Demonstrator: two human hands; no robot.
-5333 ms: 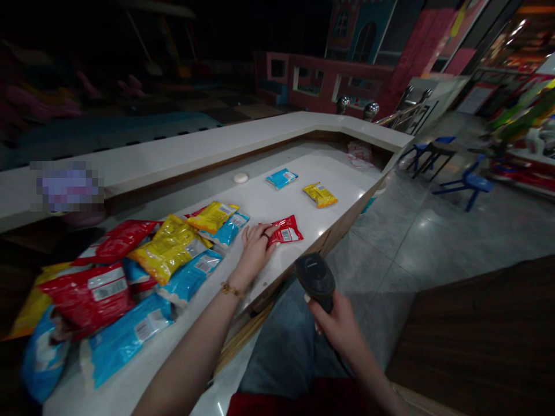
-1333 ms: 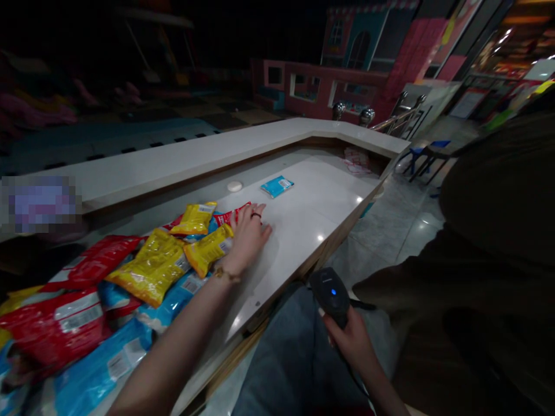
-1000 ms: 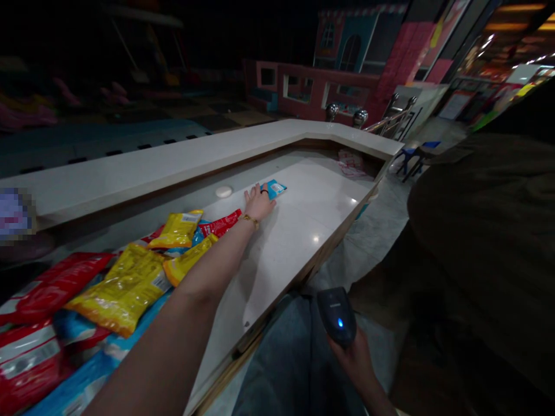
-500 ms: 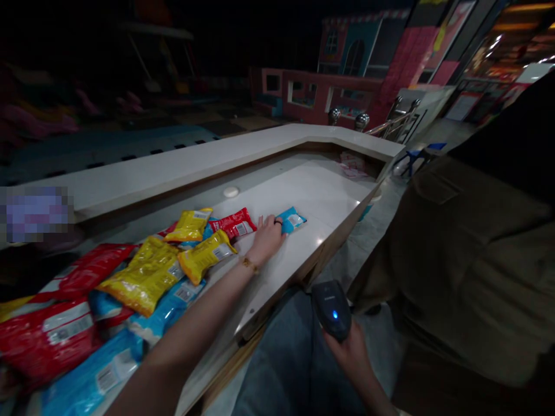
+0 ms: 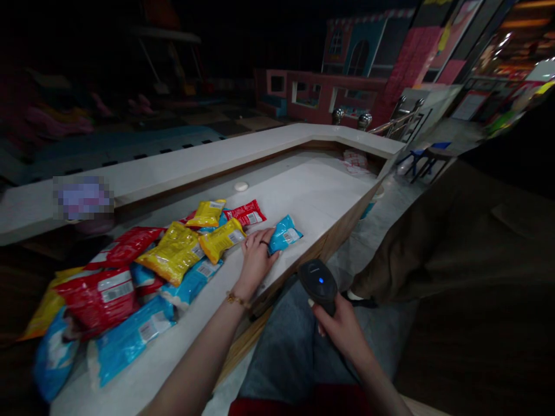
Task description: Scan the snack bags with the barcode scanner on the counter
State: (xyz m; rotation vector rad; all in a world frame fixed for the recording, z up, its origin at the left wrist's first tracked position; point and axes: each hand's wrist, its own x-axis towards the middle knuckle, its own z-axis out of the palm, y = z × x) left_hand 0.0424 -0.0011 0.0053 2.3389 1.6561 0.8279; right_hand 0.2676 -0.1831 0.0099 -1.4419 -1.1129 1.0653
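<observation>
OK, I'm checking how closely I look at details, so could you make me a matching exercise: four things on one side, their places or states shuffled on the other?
Things:
1. left hand
2. scanner
3. bracelet
4. white round object

Places or states:
A. around the left wrist
B. near the raised ledge
C. touching a small blue packet
D. in the right hand, blue light showing

Pairs: 1-C, 2-D, 3-A, 4-B

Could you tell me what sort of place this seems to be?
Probably a checkout counter beside an indoor play area: a handheld scanner, barcoded snack packets and a pink playhouse-like structure suggest it.
</observation>
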